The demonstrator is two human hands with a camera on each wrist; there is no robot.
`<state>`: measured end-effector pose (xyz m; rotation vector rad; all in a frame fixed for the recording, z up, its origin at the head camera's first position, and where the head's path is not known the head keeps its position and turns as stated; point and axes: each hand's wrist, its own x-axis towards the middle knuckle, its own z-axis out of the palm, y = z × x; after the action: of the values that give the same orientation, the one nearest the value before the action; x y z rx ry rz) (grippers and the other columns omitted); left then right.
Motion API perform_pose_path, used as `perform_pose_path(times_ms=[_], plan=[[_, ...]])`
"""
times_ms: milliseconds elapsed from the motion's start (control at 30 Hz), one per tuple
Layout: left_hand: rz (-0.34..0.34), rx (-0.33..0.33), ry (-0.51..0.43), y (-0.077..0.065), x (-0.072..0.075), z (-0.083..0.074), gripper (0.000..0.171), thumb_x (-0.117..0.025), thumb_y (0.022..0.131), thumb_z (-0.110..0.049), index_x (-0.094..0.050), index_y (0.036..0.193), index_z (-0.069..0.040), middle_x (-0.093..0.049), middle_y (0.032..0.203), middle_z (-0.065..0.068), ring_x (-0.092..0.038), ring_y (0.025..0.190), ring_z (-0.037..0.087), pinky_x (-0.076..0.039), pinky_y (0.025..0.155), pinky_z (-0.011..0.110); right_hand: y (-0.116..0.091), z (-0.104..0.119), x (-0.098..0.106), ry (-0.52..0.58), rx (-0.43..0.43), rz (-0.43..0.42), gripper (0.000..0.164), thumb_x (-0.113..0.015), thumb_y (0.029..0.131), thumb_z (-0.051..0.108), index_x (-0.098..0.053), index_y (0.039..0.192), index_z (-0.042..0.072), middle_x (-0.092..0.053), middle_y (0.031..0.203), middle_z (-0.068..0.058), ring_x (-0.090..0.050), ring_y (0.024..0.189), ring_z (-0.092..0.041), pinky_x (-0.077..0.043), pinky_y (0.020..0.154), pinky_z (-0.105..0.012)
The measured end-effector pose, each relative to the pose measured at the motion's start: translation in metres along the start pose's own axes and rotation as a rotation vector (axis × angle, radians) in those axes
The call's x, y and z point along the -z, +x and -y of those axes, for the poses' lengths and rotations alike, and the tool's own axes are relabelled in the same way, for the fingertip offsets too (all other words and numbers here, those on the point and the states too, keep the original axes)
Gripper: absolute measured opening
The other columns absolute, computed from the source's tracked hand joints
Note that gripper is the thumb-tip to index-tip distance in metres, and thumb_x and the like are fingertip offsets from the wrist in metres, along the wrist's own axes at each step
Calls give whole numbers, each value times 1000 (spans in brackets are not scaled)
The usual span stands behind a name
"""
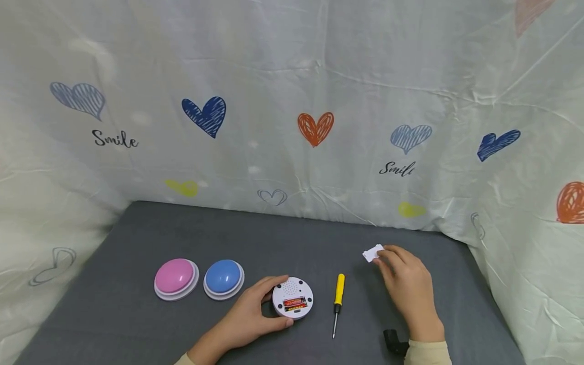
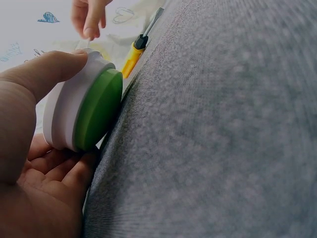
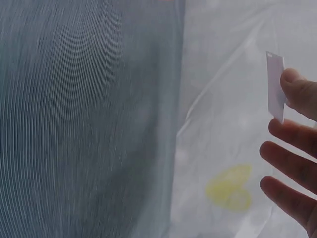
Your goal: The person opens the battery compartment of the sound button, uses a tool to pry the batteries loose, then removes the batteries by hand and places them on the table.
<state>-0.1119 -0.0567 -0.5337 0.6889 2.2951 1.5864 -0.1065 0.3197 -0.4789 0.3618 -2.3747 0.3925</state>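
Nearest us, the left hand [image 1: 253, 314] grips the round white plastic push-button with a green dome [image 1: 295, 290] by its rim, thumb on the near side and fingers curled round the far side. It sits right within that grasp, back face up and green dome turned towards the dark grey cloth-covered desk [image 1: 283, 243]; whether the dome rests there we cannot tell. Its compartment is uncovered, with red-wrapped cylindrical batteries [image 1: 295, 303] inside, so we judge the step in hand to be work on this open compartment; whether its cover is coming away or going back we cannot say. Just beside the button, between the hands and apart from both, lies the slim screwdriver with yellow handle and black collar [image 1: 339, 294], tip towards us. Beyond it to the right, the right hand [image 1: 407, 284] pinches the small flat white plastic cover [image 1: 371, 253] between thumb and forefinger, the other fingers spread, well apart from the button. As we see it, the next move calls for a steady left grasp and a light right pinch on that thin piece. Off to the left stand the blue-domed white round button [image 1: 223, 277] and the pink-domed one [image 1: 174, 276]; farthest hangs the white heart-printed cloth [image 1: 274, 40].
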Motion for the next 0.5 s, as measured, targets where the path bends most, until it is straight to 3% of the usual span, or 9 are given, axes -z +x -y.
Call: perform_pose_path(times_ms=[500], plan=[[0, 2, 25, 1, 0, -1, 86, -96, 85, -44, -58, 157, -16, -62, 148, -4, -59, 136, 18, -53, 110, 34, -33, -61, 14, -91, -312, 41, 20, -90, 91, 11, -82, 109, 7, -78, 114, -14, -76, 100, -39, -58, 78, -62]])
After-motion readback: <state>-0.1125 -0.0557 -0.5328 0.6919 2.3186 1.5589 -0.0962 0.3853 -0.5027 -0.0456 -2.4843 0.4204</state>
